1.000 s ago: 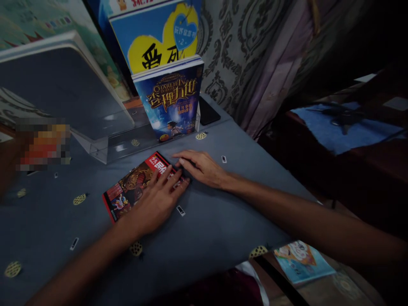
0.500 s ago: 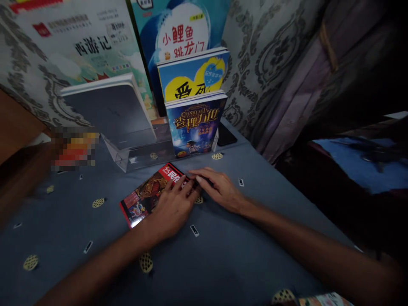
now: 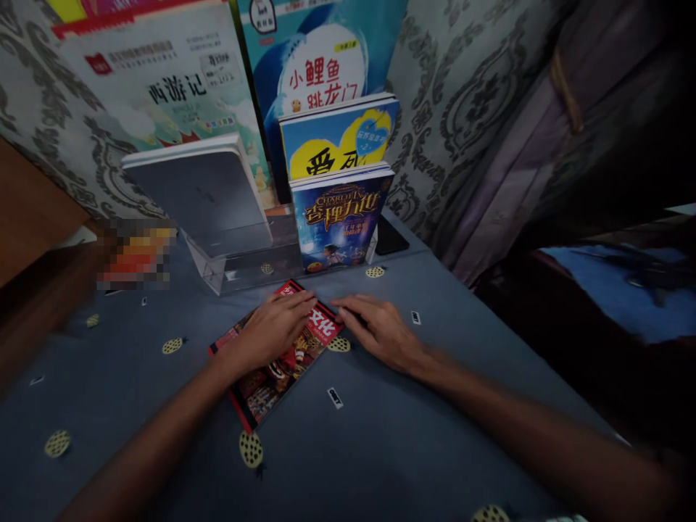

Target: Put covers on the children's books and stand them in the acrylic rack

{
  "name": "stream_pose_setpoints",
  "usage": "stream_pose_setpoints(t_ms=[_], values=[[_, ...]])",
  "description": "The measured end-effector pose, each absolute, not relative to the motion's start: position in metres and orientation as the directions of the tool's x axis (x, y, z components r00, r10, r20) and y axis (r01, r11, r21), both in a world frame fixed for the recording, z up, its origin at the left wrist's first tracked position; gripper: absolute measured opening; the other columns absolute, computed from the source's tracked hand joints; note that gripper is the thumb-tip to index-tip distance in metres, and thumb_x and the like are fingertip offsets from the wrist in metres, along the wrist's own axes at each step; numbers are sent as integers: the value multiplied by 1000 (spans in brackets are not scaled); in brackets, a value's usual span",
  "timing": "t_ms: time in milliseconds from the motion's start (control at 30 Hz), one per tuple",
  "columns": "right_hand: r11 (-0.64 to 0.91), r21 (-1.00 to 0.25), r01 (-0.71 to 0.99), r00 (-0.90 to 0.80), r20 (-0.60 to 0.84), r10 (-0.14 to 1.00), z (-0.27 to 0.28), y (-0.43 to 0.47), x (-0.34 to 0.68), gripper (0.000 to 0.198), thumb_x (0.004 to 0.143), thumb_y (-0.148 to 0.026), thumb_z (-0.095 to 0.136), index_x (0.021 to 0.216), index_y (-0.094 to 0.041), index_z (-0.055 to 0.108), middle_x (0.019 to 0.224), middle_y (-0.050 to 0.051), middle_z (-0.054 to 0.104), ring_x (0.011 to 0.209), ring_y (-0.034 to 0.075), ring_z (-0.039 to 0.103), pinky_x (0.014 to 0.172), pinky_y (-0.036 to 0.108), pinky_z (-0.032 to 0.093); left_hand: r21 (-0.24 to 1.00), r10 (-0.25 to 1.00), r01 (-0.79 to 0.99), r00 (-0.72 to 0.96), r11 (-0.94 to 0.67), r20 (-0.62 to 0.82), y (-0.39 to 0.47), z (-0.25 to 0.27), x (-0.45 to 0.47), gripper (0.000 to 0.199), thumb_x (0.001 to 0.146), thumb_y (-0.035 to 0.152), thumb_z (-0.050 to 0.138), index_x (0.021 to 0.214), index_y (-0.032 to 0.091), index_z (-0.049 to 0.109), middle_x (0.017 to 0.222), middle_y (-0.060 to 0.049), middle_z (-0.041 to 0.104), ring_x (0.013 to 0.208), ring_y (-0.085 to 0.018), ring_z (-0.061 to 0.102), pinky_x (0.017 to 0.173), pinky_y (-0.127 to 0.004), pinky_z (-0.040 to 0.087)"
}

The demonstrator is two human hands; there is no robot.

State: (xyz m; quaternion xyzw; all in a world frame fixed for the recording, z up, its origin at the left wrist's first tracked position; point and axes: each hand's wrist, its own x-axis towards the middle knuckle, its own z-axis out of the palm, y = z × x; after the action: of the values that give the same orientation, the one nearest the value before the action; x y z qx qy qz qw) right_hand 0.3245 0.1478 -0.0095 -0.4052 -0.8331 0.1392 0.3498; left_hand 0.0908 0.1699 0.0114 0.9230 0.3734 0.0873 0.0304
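Observation:
A red-edged book (image 3: 293, 366) with a colourful cover lies flat and slanted on the tablecloth. Across its upper part rests my left hand (image 3: 278, 325), fingers stretched out together, hiding some of the title. Beside the book's right corner is my right hand (image 3: 383, 332), fingers extended and fingertips close to the edge; whether they touch it I cannot tell. Just beyond the hands stands a clear acrylic book stand (image 3: 244, 277). It holds a dark blue book (image 3: 340, 221) on the right and a plain grey-covered book (image 3: 204, 196) on the left.
Behind stand a yellow-and-blue book (image 3: 326, 141), a teal picture book (image 3: 375, 43) and a pale green book (image 3: 163, 87). A black phone-like slab (image 3: 391, 238) lies by the stand. The grey-blue tablecloth (image 3: 407, 442) has a pineapple print. At left something is pixelated.
My left hand has slid leftward and up across the book, uncovering its lower right part. My right hand stays near the same corner. The view has shifted slightly.

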Motion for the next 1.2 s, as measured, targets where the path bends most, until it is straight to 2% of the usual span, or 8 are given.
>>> stream_pose_setpoints(t_ms=[133,300,400,500,700,867,1033,1200], values=[[635,-427,644,-452,457,766,-9,146,325,27,100,-22,45,109,-18,70,89,9,75,82,23,68,78,35,53,47,789,793,597,-608,143,186,4,74,41,104,27,39,140,18,54,147,-11,55,134,-23,54,108,-42,45],[628,-348,696,-476,431,766,-10,142,323,29,99,-21,46,117,-19,68,92,8,76,79,21,69,75,33,52,52,803,809,571,-586,172,191,3,65,38,103,30,43,137,17,55,142,-11,59,127,-23,58,105,-39,48],[615,-352,705,-482,398,781,-8,139,322,29,99,-21,47,118,-20,68,93,7,77,80,21,70,75,31,52,-11,829,840,537,-542,155,187,8,71,33,102,29,45,128,16,60,126,-11,64,113,-23,62,97,-37,51],[595,-390,703,-476,363,801,-4,139,322,29,98,-20,47,117,-19,69,96,8,77,85,21,70,77,31,52,-95,874,881,473,-464,111,180,15,78,28,101,28,45,119,16,64,112,-11,63,104,-24,62,87,-34,52],[611,-476,633,-479,379,792,-3,146,326,31,97,-16,45,115,-20,70,104,8,76,94,23,69,86,35,54,-187,929,916,369,-356,41,172,27,80,30,102,33,43,107,14,66,108,-13,61,100,-27,64,80,-35,52],[636,-486,600,-509,381,772,-9,155,326,32,98,-15,43,119,-19,66,109,11,73,98,24,67,89,40,55,-184,944,929,330,-320,25,171,31,80,34,103,36,41,105,13,66,106,-14,64,99,-29,67,75,-35,52],[674,-419,609,-546,394,739,-17,166,318,29,99,-18,40,116,-17,64,117,15,70,110,27,65,96,45,53,-188,960,943,280,-273,12,172,32,79,38,102,40,41,105,12,67,108,-16,67,94,-31,69,73,-38,51],[693,-379,612,-579,382,720,-21,185,316,28,98,-17,42,114,-16,65,114,14,71,108,27,66,97,46,52,-187,968,952,251,-243,19,169,34,78,38,102,40,42,106,12,67,107,-17,68,91,-32,70,73,-38,51]])
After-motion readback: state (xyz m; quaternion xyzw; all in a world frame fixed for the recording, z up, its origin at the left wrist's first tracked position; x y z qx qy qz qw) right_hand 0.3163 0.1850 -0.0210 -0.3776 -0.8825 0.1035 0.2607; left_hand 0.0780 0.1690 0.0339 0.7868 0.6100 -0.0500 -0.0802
